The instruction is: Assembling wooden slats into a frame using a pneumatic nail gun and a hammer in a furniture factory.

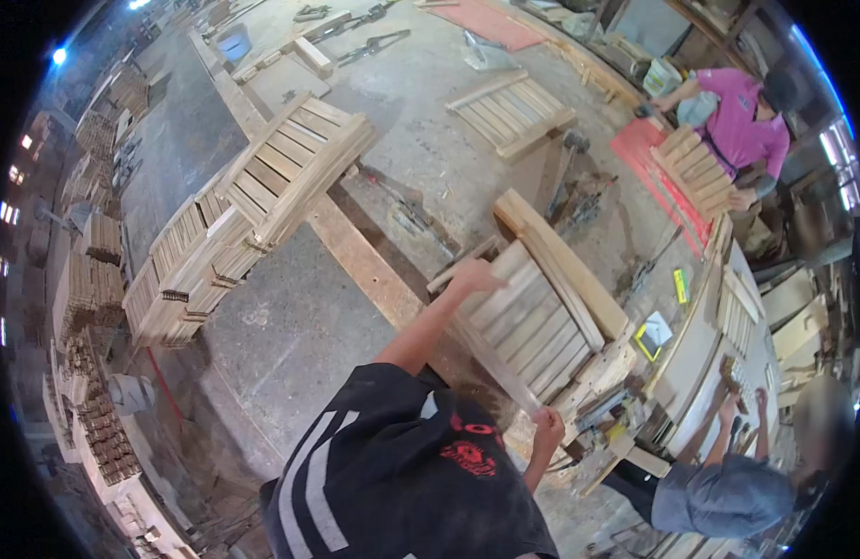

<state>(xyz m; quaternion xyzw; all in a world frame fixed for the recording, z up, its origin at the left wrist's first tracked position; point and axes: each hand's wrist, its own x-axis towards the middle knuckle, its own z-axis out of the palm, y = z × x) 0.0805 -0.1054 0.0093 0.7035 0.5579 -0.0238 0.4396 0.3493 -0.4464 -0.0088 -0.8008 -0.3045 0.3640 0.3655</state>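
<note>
A slatted wooden panel lies in front of me on the workbench, its pale slats set between two long side rails. My left hand is over the panel's far left corner, fingers stretched toward the slats. At the near end of the closer rail, my right hand has its fingers curled closed; whatever they hold, if anything, is hidden. A thick wooden beam runs along the panel's far side.
Stacked slatted panels stand to the left. Another panel lies beyond the bench, near metal clamps. A person in pink handles a panel at the upper right; a person in grey works at the lower right. A yellow-edged item lies nearby.
</note>
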